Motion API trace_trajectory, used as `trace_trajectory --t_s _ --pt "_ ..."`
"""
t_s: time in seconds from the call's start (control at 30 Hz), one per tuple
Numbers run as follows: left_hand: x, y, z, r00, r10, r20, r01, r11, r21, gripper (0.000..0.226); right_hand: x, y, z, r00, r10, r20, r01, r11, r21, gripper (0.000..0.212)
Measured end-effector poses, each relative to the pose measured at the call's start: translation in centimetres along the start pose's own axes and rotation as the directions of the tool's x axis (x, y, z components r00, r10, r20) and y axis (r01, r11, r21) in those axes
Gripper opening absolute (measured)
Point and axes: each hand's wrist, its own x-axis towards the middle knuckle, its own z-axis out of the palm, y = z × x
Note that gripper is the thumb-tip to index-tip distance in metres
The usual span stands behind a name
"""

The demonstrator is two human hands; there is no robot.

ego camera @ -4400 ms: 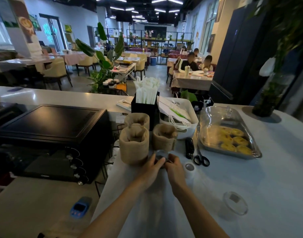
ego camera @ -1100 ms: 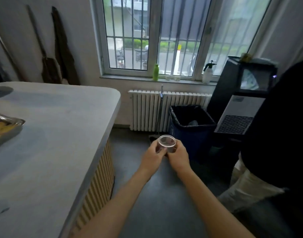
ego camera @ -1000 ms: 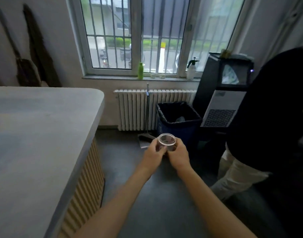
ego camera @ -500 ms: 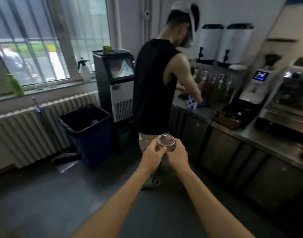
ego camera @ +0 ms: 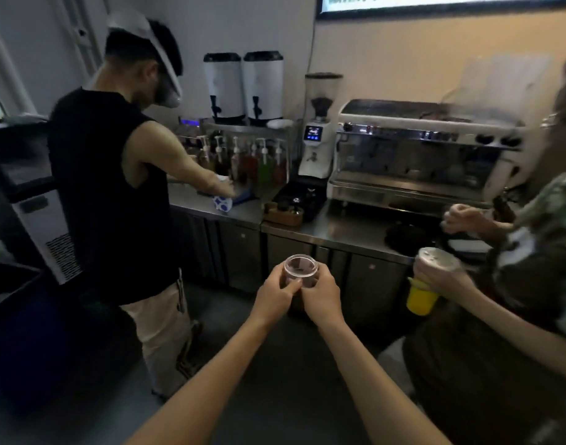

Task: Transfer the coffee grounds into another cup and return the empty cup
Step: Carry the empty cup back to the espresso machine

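Observation:
A small clear plastic cup is held upright in front of me, above the floor, between both hands. Something dark shows through its wall, but I cannot tell whether it is grounds. My left hand wraps its left side and my right hand wraps its right side, thumbs meeting at the front. The cup's lower half is hidden by my fingers.
A steel counter runs ahead with a coffee grinder, an espresso machine and syrup bottles. A person in a black top stands left; another person holding a lidded yellow drink is at the right.
I have turned further right with the cup held the same way. The window, radiator and bin have left the view; the espresso machine and a second person have come in.

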Motion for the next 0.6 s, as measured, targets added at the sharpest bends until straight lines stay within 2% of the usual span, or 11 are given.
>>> trace_trajectory --t_s 0.13,0.4,0.6 --pt "2.0 1.3 3.8 0.999 0.037 -0.003 -0.037 0.999 -0.015 0.041 1.9 0.4 -3.3 0.998 0.023 -0.066 -0.022 1.000 0.001 0.039" --pt "4.7 1.2 8.5 0.993 0.045 0.107 -0.038 0.997 -0.074 0.041 3.9 2.0 -6.9 0.980 0.064 -0.190 -0.077 0.995 -0.064 0.048" --pt "6.3 0.8 10.3 0.978 0.034 0.205 -0.011 0.994 -0.111 0.042 5.0 3.4 -8.3 0.955 0.114 -0.273 -0.135 0.989 -0.059 0.028"
